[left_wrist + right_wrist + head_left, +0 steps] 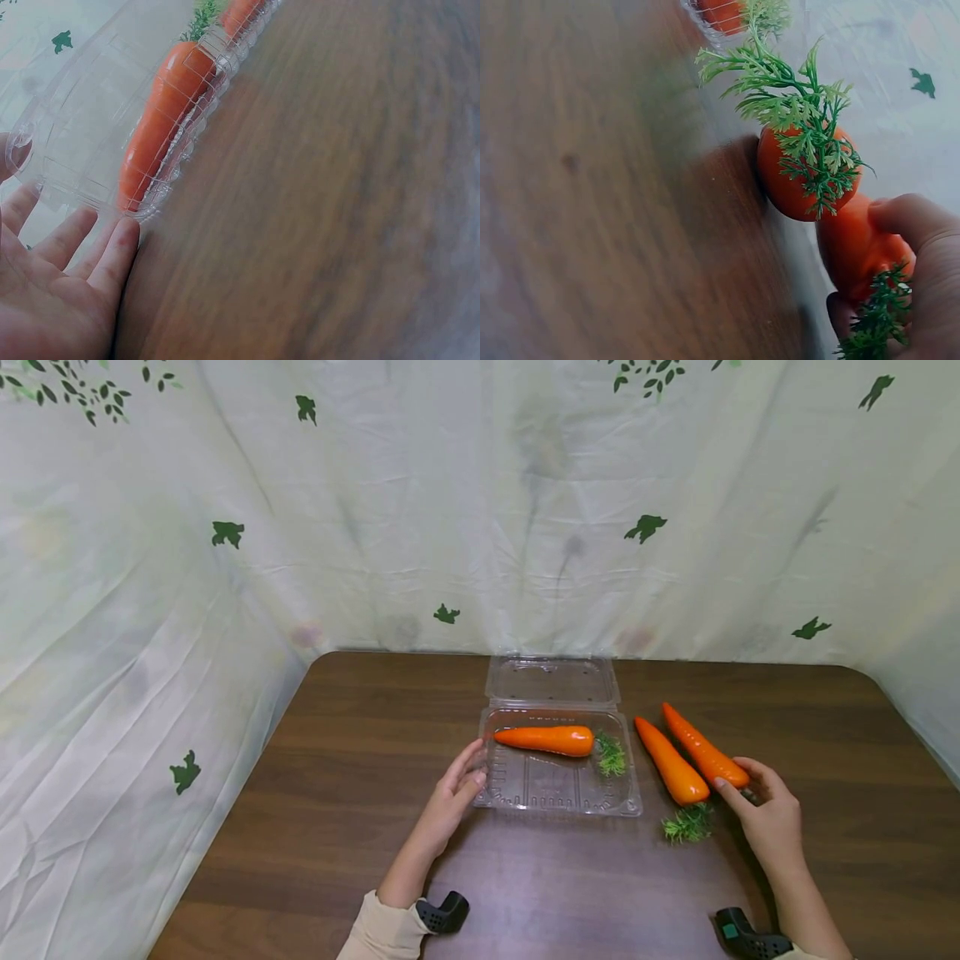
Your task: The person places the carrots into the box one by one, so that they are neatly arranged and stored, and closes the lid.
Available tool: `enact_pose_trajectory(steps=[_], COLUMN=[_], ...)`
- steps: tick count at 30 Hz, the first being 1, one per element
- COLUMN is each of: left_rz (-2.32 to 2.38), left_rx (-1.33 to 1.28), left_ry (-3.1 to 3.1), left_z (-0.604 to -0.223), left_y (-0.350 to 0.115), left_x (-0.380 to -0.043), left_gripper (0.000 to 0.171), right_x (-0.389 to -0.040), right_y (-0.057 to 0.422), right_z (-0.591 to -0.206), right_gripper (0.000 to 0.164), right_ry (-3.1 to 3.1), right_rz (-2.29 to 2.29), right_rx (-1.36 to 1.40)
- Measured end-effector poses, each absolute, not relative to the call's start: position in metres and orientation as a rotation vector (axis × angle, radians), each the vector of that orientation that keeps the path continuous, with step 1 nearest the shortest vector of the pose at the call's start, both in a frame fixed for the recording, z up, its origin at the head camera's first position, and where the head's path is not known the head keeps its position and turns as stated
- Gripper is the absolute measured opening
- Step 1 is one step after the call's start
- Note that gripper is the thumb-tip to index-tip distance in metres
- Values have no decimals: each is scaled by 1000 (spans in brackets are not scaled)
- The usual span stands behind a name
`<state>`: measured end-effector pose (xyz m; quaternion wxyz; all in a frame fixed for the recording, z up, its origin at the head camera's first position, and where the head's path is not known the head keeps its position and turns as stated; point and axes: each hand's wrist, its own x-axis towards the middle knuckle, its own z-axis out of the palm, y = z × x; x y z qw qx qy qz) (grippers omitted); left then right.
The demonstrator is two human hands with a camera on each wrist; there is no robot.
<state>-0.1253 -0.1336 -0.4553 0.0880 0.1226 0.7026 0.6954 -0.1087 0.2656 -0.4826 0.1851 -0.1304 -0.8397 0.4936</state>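
A hinged clear plastic container [517, 795] stands open on the table, its lid [553, 683] folded back. Inside lies one orange carrot [543, 740], its green leafy top [611, 754] toward the right. My left hand [444, 806] touches the container's left side with extended fingers [116, 259]. To the right of the container, a second carrot [670, 762] lies at a slant, its leaves [687, 825] toward me. My right hand [776, 822] grips the thick end of a third carrot [701, 747] beside it, thumb on one side and fingers on the other. That carrot's leaves [881, 319] hang below the thumb.
The brown wooden table [360, 760] reaches back to a pale curtain [420, 510] with green leaf and bird shapes. A black wrist device [444, 913] sits on the left wrist and another black device [746, 935] on the right.
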Motion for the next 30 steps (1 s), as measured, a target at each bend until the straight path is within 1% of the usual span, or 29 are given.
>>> enact_pose_trajectory(steps=[13,23,30], left_rz=[2073,2067,2080], left_rx=[367,353,354], left_ry=[2089,2091,2079], left_z=[-457,-455,-454], left_y=[-134,-133,-133], left_x=[-125,-125,-125], left_gripper=[51,51,51], right_x=[-110,-112,-111], right_y=[264,263,258], right_z=[-479,-476,-467], right_gripper=[37,31,30], right_ry=[-2117,-1745,-1625], right_rz=[1500,1884,1985], right_rx=[-442,-422,-372])
